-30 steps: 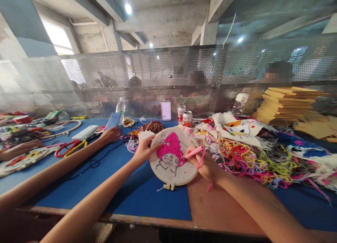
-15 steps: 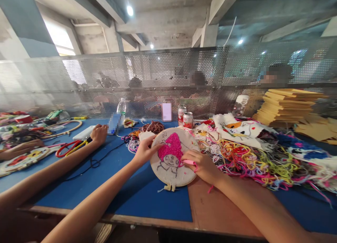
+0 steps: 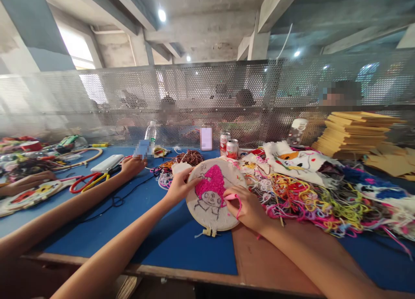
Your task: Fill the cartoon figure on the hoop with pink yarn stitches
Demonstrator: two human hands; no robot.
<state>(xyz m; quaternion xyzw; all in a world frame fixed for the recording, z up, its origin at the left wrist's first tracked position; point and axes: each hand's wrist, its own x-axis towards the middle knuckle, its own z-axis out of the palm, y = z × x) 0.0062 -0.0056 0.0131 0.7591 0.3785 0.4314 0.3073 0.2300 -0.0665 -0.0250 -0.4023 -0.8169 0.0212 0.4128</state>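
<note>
My left hand (image 3: 180, 187) grips the upper left rim of a round embroidery hoop (image 3: 202, 219), thumb on the front of the cloth. The hoop is tilted up towards me, its screw clamp at the bottom. On the white cloth is a drawn cartoon face under a hood filled with magenta yarn (image 3: 212, 180). My right hand (image 3: 248, 206) is closed around a pink punch needle (image 3: 231, 197), held against the hood's right edge. A loop of pink yarn (image 3: 239, 207) hangs from the tool over my fingers. The needle's tip is hidden.
A co-worker's hand (image 3: 132, 166) reaches in from the left, by a blurred blue item. Scissors (image 3: 86, 184) and a white box (image 3: 106, 163) lie nearby. Tangled yarn (image 3: 292, 195) covers the right side, near two cans (image 3: 232, 148) and stacked yellow pieces (image 3: 353, 135). A perforated screen stands behind.
The co-worker's hand has moved right, to the blurred blue item. My right hand stays at the hood's edge, and the pink yarn loop beside it stands out wider.
</note>
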